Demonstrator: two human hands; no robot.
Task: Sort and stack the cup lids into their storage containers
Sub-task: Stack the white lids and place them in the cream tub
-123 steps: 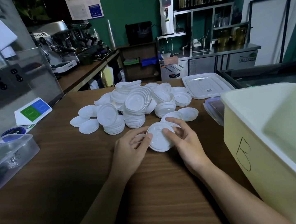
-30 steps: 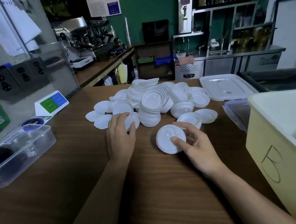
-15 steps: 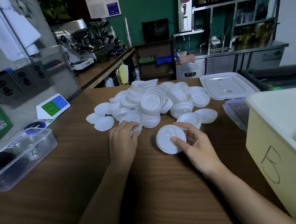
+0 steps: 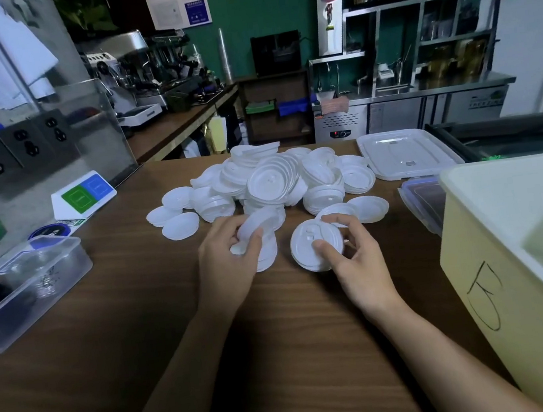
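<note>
A heap of white cup lids (image 4: 271,185) lies on the wooden counter (image 4: 281,343). My left hand (image 4: 227,263) grips a small stack of lids (image 4: 264,238) pulled off the heap's near edge, tilted, thumb on top. My right hand (image 4: 355,253) holds another short stack of lids (image 4: 315,245) just to the right, thumb on its face and fingers round the far rim. A big pale yellow storage tub (image 4: 480,282) with a handwritten mark stands at the right, open.
A clear plastic box (image 4: 28,286) with dark contents sits at the left. A flat white container lid (image 4: 404,153) and a small blue-rimmed clear box (image 4: 425,203) lie behind the tub. A green and blue sign (image 4: 84,196) stands at the left wall.
My left hand has drawn a small stack of lids off the heap toward me and tilted it. My right hand keeps its stack in about the same place.
</note>
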